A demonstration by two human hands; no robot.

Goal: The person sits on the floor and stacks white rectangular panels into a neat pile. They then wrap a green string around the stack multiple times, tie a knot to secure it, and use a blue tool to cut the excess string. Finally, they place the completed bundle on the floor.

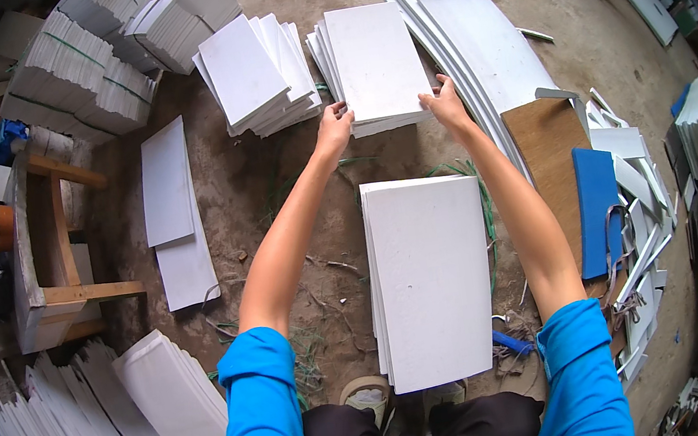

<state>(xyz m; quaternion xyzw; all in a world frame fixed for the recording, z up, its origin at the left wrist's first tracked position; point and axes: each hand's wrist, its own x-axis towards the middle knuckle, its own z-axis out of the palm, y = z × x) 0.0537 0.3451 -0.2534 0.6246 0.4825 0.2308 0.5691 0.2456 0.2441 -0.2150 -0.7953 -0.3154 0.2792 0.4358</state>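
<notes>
Both my arms reach forward over the dirt floor. My left hand (333,125) grips the near left corner of a stack of white rectangular boards (376,62), and my right hand (445,102) grips its near right corner. The stack lies flat on the ground. Closer to me lies a second stack of white boards (434,282), just in front of my knees and between my forearms.
Another fanned pile of white boards (252,71) lies left of the held stack. Long white strips (486,47), a brown board (548,145) and a blue sheet (598,210) lie right. A wooden stool (46,252) stands left. Bundled stacks (78,69) sit behind.
</notes>
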